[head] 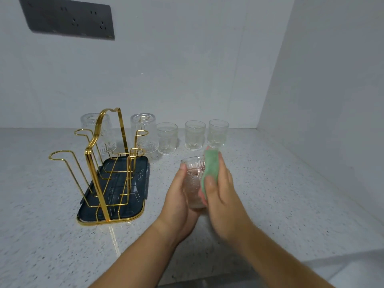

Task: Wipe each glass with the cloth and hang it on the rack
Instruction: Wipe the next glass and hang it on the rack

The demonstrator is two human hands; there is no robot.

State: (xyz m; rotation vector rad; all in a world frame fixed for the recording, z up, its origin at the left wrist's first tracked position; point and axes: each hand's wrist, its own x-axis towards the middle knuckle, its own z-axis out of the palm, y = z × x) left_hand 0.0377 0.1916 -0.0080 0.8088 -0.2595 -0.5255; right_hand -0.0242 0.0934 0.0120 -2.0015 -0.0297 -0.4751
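Observation:
My left hand (178, 196) grips a clear embossed glass (194, 179), held upright above the counter. My right hand (220, 190) presses a green cloth (211, 169) against the right side of that glass. To the left stands a gold wire rack (99, 163) on a dark tray (133, 213). Two glasses hang upside down on its far pegs, one at the back left (95, 129) and one at the back right (144, 132). Three more glasses stand upright in a row on the counter behind my hands: (167, 138), (195, 135), (218, 133).
The speckled white counter (291, 194) meets white walls at the back and on the right. A dark socket panel (68, 17) sits on the back wall, upper left. The counter's front edge runs at the lower right.

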